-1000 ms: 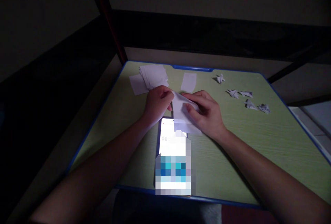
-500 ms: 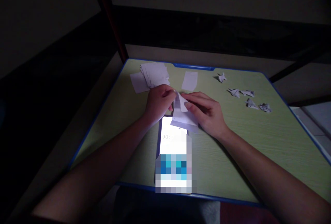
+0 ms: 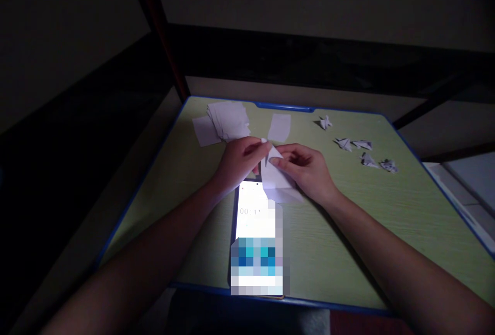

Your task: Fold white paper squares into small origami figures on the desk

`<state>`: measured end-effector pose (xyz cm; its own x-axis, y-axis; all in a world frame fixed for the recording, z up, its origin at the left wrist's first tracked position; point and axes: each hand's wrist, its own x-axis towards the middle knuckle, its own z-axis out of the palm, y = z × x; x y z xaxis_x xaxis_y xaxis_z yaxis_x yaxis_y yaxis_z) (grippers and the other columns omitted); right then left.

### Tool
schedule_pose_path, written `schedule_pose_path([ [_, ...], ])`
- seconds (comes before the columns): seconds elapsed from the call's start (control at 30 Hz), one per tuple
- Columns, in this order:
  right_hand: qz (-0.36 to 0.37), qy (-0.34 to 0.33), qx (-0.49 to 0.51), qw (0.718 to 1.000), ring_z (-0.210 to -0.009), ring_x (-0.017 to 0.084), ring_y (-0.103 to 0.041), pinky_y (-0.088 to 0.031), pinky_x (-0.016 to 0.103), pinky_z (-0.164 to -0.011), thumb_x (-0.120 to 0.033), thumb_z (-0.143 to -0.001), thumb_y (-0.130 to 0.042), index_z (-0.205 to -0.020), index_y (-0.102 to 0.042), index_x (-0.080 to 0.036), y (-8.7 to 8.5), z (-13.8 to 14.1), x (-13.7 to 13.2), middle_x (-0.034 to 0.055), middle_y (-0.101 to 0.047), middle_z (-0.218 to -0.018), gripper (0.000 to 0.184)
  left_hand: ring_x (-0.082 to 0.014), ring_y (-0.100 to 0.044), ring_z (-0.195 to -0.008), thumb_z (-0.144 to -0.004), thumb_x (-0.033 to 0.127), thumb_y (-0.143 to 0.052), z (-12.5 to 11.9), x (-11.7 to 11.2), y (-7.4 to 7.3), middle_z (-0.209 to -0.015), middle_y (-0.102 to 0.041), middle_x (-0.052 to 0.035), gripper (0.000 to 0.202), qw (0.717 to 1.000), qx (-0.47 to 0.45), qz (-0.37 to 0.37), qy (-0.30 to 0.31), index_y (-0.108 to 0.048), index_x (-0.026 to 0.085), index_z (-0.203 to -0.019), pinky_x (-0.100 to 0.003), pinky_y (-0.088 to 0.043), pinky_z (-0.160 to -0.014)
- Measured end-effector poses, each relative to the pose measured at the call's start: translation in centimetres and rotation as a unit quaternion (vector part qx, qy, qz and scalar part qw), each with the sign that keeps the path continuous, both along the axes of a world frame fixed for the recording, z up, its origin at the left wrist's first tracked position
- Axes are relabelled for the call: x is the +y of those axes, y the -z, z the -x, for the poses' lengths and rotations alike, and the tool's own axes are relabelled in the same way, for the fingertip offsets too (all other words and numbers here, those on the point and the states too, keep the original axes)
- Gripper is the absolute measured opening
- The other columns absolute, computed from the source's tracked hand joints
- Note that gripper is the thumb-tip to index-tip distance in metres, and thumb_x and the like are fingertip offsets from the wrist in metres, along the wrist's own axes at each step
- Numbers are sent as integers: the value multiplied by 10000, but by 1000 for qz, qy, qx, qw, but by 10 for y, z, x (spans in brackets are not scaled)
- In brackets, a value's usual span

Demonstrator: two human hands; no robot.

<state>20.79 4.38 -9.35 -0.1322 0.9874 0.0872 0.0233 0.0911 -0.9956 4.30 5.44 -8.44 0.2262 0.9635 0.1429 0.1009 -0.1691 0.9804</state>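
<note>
Between my hands is a partly folded sheet of white paper (image 3: 276, 175), held above the table with its lower edge over the top right of a lit phone. My left hand (image 3: 242, 162) pinches the paper's upper left corner between thumb and fingers. From the right, my right hand (image 3: 309, 170) grips the same sheet, thumb on its front face and fingers behind it. The phone (image 3: 255, 221) lies under the paper, its bright screen showing a timer, the lower part blurred out.
A stack of white paper sheets (image 3: 230, 119) lies at the table's back left. One single sheet (image 3: 279, 128) rests behind my hands. Several small folded paper pieces (image 3: 343, 144) sit at the back right. The green table (image 3: 340, 252) has a blue rim; the surroundings are dark.
The flap at the paper's top has been pressed down flatter, and my left thumb has moved onto it. The view has shifted slightly, so the table appears lower.
</note>
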Motion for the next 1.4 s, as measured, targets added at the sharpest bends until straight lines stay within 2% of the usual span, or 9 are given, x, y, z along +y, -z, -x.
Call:
schedule_pose_path([
  [0.1,-14,6,-5,1000,-584,96,-568,-473,254,-573,-276,-604,-824,-809,-678,-163,-1,3,-1,-10,-665,-664,276,-45,-417,-419,-772,249,-607,-2,-1,-2,-482,-474,54,161,1000,1,7,17,-574,159,-642,-164,-293,-379],
  [0.23,-16,-5,-10,1000,-596,92,-564,-469,251,-596,-276,-608,-824,-801,-657,-154,-3,4,-3,-14,-652,-661,283,-40,-380,-407,-774,228,-593,-2,1,1,-470,-455,59,158,1000,15,-3,11,-592,149,-637,-170,-250,-378],
  [0.47,4,-32,-56,998,-525,78,-492,-355,215,-459,-365,-716,-740,-799,-710,-152,-6,-2,-2,1,-654,-646,231,-45,-391,-405,-804,245,-562,2,3,3,-460,-444,60,195,999,21,-19,30,-582,147,-636,-170,-266,-394],
  [0.7,-2,-13,-34,999,-529,81,-511,-388,218,-471,-319,-633,-802,-711,-672,-163,-3,1,-2,-9,-646,-627,218,-50,-391,-415,-824,269,-554,1,0,-1,-458,-431,56,258,998,42,-33,39,-536,160,-591,-182,-270,-407],
  [0.9,3,-22,-37,999,-518,70,-482,-362,213,-462,-305,-619,-812,-695,-633,-153,-4,1,-2,-21,-614,-614,247,-51,-394,-417,-829,271,-560,2,1,1,-428,-430,53,307,997,59,-28,29,-507,161,-548,-185,-278,-426],
  [1.17,-9,-36,-103,994,-454,54,-348,-247,208,-401,-440,-755,-687,-663,-650,-152,-9,-1,-4,-45,-482,-507,304,-59,-423,-417,-834,289,-547,4,3,4,-437,-445,56,228,997,61,-43,30,-616,150,-666,-190,-305,-437],
  [1.4,-9,-40,-83,996,-453,58,-374,-252,208,-401,-413,-712,-733,-639,-632,-152,-6,0,-4,-39,-513,-514,289,-65,-414,-422,-857,313,-524,3,3,5,-438,-428,57,253,997,56,-43,29,-622,157,-684,-199,-299,-436],
])
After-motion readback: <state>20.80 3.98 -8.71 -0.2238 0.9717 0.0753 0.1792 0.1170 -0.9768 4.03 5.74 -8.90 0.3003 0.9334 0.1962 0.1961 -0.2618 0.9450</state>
